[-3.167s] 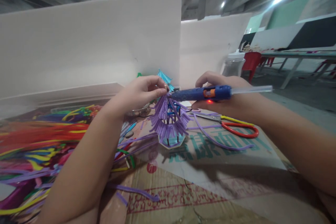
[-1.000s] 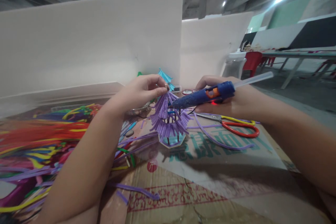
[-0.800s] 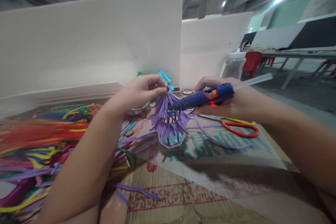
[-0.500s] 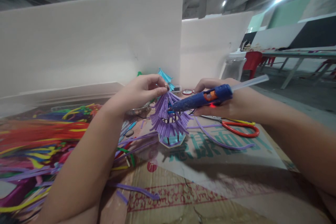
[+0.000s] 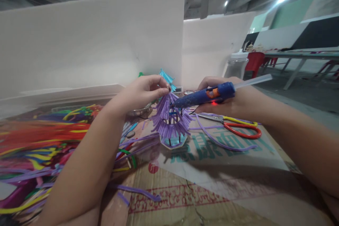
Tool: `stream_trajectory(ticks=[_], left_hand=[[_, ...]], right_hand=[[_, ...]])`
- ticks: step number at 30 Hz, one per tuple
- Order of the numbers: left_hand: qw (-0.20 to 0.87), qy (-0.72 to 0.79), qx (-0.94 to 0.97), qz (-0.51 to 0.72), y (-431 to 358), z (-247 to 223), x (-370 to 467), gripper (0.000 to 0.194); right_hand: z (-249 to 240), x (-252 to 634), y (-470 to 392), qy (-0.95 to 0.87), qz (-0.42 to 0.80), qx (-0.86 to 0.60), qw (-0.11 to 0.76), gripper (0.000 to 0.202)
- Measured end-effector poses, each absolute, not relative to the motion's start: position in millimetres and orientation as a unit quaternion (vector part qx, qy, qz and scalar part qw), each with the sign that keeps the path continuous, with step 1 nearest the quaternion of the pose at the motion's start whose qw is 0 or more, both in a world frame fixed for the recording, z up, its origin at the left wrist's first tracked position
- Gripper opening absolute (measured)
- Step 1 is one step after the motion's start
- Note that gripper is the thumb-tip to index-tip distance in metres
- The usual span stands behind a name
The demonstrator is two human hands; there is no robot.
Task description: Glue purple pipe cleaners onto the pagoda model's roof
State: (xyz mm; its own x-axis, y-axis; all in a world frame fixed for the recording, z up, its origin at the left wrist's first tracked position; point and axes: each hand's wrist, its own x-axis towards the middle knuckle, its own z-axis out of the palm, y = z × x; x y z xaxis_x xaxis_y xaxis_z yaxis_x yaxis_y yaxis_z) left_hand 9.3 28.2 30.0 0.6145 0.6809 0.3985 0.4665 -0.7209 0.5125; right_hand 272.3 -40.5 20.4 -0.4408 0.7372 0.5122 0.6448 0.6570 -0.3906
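Note:
A small purple tiered pagoda model (image 5: 169, 122) made of fuzzy stems stands on an octagonal base. My left hand (image 5: 148, 91) pinches its top between thumb and fingers. In my right hand (image 5: 225, 95) is a blue glue gun (image 5: 203, 96), with a clear glue stick (image 5: 254, 81) sticking out of its back end and a red light glowing. The gun's nozzle points left and meets the upper purple roof, below my left fingertips. Whether it touches cannot be told.
Red-handled scissors (image 5: 242, 130) and loose purple stems (image 5: 225, 146) lie right of the model. Colourful stems (image 5: 45, 134) are heaped at left. Behind are a turquoise model (image 5: 166, 77), a clear jar (image 5: 235, 65) and white panels (image 5: 92, 42).
The glue gun in my right hand has risen slightly, its nozzle now higher on the purple roof. My left hand has barely moved.

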Motion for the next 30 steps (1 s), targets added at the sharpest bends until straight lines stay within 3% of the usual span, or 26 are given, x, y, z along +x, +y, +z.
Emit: stream_trajectory(ticks=[30], left_hand=[[0.18,0.316,0.884,0.293,27.4,29.6,8.4,0.019]], right_hand=[[16.9,268.7,-37.8,-0.809,0.076,-0.426,0.397,0.035]])
